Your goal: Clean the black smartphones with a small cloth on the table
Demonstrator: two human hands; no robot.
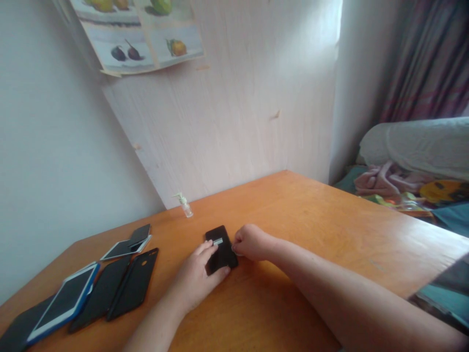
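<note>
A black phone [224, 255] lies flat on the wooden table in front of me, with a small pale strip showing on its dark face. My left hand [200, 274] holds it from the lower left, the fingertips on its face and the thumb along its near edge. Close by the phone's right edge, my right hand [253, 243] is closed with the fingers curled in. A bit of something whitish shows under those fingers, too small to name.
On the left of the table [293, 210] lie a blue-framed tablet [62, 303], an open black case [134, 286] and a white device [119, 249] with a dark piece on it. A clear pump bottle [186, 208] stands at the back. Beyond the right edge is bedding [381, 181].
</note>
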